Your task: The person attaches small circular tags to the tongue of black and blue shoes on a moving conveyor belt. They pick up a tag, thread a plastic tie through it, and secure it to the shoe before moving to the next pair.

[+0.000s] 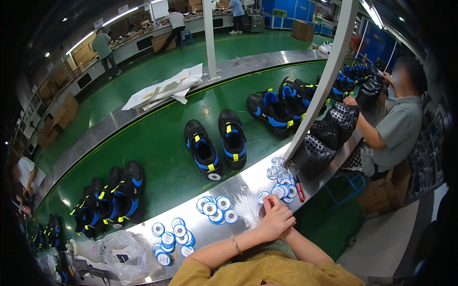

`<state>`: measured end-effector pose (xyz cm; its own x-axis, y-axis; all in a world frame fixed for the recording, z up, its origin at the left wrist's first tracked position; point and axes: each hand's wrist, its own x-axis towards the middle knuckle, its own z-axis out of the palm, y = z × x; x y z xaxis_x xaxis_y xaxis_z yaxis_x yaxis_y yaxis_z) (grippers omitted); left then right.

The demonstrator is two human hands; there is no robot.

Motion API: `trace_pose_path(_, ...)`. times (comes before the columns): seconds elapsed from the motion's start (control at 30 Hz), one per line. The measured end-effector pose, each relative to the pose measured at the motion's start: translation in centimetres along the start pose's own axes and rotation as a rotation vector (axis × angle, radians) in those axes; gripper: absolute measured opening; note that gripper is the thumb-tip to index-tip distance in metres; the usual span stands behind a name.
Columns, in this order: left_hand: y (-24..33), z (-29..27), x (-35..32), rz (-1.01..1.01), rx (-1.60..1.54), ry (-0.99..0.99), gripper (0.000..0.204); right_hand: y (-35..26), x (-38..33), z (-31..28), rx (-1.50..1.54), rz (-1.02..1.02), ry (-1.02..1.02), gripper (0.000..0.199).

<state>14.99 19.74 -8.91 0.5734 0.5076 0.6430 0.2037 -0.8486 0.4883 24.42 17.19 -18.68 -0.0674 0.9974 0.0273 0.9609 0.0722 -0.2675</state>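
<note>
My left hand (pixel 276 223), a bracelet on its wrist, is over the metal ledge with fingers closed in a pinch; what they hold is hidden. My right hand (pixel 288 232) meets it from the right and is mostly covered by it, so its fingers do not show clearly. Touching or just beside the hands lies a bundle of thin clear plastic strands (pixel 247 209). Round white-and-blue tags (pixel 285 188) lie just beyond my fingers, with more round tags (pixel 216 209) left of the strands. Opposite stands a pair of black-and-blue shoes (pixel 202 148), a round tag (pixel 214 177) at one heel.
A red-handled cutter (pixel 299 189) lies by the right-hand tags. More tags (pixel 174 238) and a clear plastic bag (pixel 125 257) are at left. Shoes line the green belt (pixel 164 181) both ways. A slanted white post (pixel 322 90) rises at right; a co-worker (pixel 398 128) handles dark patterned bags (pixel 341 121).
</note>
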Motion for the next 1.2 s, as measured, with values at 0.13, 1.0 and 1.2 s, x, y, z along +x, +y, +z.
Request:
trace_pose_path(0.13,-0.6,0.9,-0.2,0.034,0.099,-0.06,0.014,1.4,-0.1,3.7,-0.18,0.011,0.106,0.047)
trace_pose_path(1.0,-1.3,1.8,0.2,0.073,0.054,-0.08,0.012,-0.4,2.4,-3.1,0.503,0.258,-0.022,0.038)
trace_pose_path(1.2,-1.4,1.7,0.3,0.083,0.006,-0.063,0.012,-0.8,3.3,-4.1,0.571,0.28,-0.06,0.035)
